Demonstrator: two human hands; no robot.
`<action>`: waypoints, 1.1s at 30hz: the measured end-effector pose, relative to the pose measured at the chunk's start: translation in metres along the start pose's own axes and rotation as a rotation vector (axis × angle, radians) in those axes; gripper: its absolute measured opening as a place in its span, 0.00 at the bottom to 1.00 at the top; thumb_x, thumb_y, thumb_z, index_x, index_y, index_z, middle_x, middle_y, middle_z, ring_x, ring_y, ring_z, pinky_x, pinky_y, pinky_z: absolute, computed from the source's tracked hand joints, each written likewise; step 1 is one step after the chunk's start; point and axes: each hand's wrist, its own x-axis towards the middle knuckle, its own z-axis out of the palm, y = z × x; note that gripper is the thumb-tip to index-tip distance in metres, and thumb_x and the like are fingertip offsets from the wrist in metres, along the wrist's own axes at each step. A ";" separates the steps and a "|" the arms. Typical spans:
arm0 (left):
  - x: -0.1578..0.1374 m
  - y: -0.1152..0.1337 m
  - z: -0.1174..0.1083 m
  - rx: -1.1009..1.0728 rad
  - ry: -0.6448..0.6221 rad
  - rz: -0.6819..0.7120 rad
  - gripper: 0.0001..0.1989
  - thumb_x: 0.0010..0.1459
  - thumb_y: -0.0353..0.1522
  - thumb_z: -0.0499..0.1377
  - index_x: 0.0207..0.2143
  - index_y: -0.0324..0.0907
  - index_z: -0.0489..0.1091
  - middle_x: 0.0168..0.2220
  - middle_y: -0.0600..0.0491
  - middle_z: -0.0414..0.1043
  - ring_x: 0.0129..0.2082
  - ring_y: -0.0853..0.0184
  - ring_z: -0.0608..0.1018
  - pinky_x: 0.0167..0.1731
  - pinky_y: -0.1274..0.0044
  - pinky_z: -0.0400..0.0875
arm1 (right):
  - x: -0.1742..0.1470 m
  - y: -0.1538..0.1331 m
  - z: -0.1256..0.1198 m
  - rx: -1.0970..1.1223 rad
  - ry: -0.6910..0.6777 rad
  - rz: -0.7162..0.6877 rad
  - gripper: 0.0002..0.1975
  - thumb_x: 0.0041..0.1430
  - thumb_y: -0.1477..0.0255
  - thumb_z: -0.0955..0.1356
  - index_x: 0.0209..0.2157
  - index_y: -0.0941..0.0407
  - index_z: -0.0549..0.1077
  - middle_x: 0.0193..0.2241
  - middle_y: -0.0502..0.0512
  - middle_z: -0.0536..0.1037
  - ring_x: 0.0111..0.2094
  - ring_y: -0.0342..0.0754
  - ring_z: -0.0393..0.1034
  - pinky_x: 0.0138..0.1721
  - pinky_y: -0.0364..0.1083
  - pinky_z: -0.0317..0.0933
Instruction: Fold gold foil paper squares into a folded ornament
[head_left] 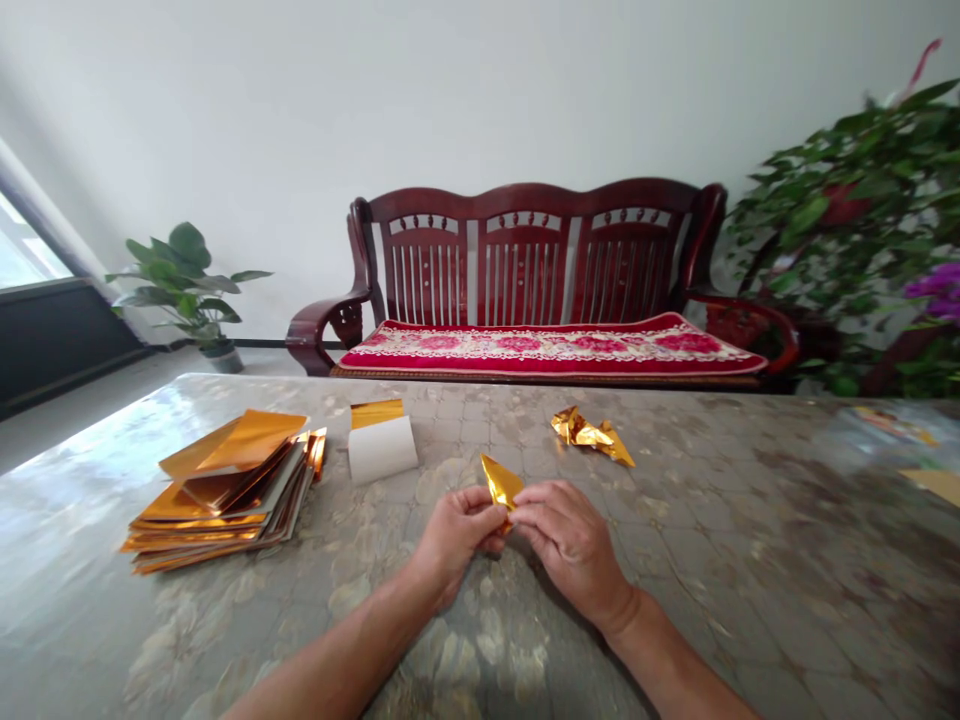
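Observation:
Between my two hands, just above the table, is a folded piece of gold foil paper [501,481] with a pointed tip toward the upper left. My left hand [466,530] pinches its lower left side between thumb and fingers. On the other side, the fingers of my right hand [564,535] are closed on its right edge. The lower part of the foil is hidden by my fingers. Beyond my right hand lie folded gold foil pieces [592,435]. A curled sheet [382,448], white outside with a gold strip behind, rests beyond my left hand.
A thick, uneven stack of gold foil sheets [217,495] sits at the left of the patterned table [360,640]. At the far right lies a clear plastic bag [885,435]. Past the table's far edge stand a wooden bench [525,270] and potted plants [187,280].

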 end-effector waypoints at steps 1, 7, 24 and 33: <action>0.000 0.000 0.000 -0.006 0.002 0.003 0.22 0.34 0.39 0.75 0.30 0.33 0.78 0.25 0.51 0.75 0.21 0.75 0.73 0.20 0.85 0.68 | 0.000 -0.001 0.000 0.008 0.000 0.015 0.07 0.63 0.71 0.68 0.38 0.48 0.79 0.39 0.55 0.79 0.41 0.51 0.69 0.43 0.52 0.63; -0.001 0.002 0.000 -0.033 -0.001 0.012 0.23 0.34 0.36 0.76 0.34 0.34 0.79 0.28 0.49 0.78 0.22 0.74 0.74 0.22 0.85 0.67 | 0.002 -0.003 0.002 0.053 0.001 0.096 0.05 0.61 0.71 0.68 0.34 0.49 0.78 0.41 0.55 0.76 0.44 0.52 0.68 0.45 0.53 0.64; 0.001 -0.002 -0.004 -0.054 -0.002 -0.041 0.27 0.31 0.36 0.77 0.36 0.35 0.75 0.26 0.50 0.78 0.19 0.73 0.75 0.23 0.82 0.70 | 0.000 -0.003 0.014 0.398 0.014 0.452 0.03 0.54 0.71 0.70 0.32 0.53 0.74 0.47 0.57 0.69 0.47 0.51 0.68 0.38 0.45 0.67; 0.001 -0.006 -0.006 -0.044 -0.039 -0.062 0.27 0.32 0.38 0.77 0.34 0.35 0.73 0.27 0.50 0.78 0.21 0.74 0.76 0.25 0.82 0.71 | 0.004 -0.007 0.017 0.872 0.009 0.747 0.35 0.49 0.71 0.73 0.57 0.53 0.57 0.37 0.52 0.79 0.36 0.47 0.74 0.39 0.47 0.66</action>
